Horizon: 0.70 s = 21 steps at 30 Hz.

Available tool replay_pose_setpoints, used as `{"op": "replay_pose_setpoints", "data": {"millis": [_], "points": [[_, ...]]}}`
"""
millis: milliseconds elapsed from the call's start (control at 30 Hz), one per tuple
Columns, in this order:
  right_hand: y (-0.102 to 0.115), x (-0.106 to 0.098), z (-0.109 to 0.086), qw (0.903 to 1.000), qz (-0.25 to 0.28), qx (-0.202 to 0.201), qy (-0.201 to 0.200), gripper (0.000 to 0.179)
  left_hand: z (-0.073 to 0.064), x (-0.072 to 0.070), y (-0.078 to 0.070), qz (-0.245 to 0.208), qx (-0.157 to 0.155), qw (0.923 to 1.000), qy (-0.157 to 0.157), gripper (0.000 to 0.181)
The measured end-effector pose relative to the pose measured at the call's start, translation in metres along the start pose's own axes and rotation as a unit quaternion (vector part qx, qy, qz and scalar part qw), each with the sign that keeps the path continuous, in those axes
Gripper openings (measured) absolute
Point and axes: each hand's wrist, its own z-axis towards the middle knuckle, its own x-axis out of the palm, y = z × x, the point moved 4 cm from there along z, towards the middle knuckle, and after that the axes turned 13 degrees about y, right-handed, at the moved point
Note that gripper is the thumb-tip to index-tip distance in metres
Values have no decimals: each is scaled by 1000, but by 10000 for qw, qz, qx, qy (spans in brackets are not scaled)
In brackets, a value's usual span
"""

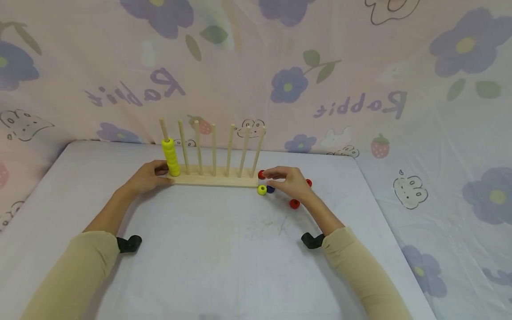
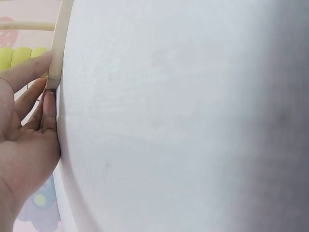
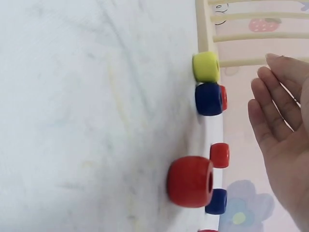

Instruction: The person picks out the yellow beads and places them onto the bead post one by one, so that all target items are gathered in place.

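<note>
A wooden peg rack with several upright pegs stands toward the back of the table. Yellow beads are stacked on its leftmost peg; the other pegs are bare. My left hand holds the left end of the base, thumb along the front and fingers at the end. Above the loose beads by the rack's right end is my right hand, its fingers relaxed and nothing between them. Nearest to it lie a yellow bead, a dark blue bead and a red bead.
Another red bead lies in front of the right wrist, and a further red one shows behind it. The right wrist view also has a second blue bead. A white cloth covers the table; a patterned curtain hangs behind.
</note>
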Motion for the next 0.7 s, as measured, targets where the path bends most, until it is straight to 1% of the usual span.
{"op": "replay_pose_setpoints", "data": {"millis": [133,267,367,533,700], "points": [[-5,2,0,9999,11,138,61,26,0,1,0,-16,-2,10000,-16,83],[-11,4,1,9987,-67,463,190,26,-1,1,-1,-26,-10,10000,-16,82],[-15,7,3,9969,-307,636,346,27,-1,2,-1,-38,-4,10000,-9,82],[-20,10,8,9936,-730,611,603,28,-1,1,-1,-45,-3,10000,-38,82],[-24,14,11,9890,-1030,774,730,28,0,2,-1,-14,17,10000,-50,82]]}}
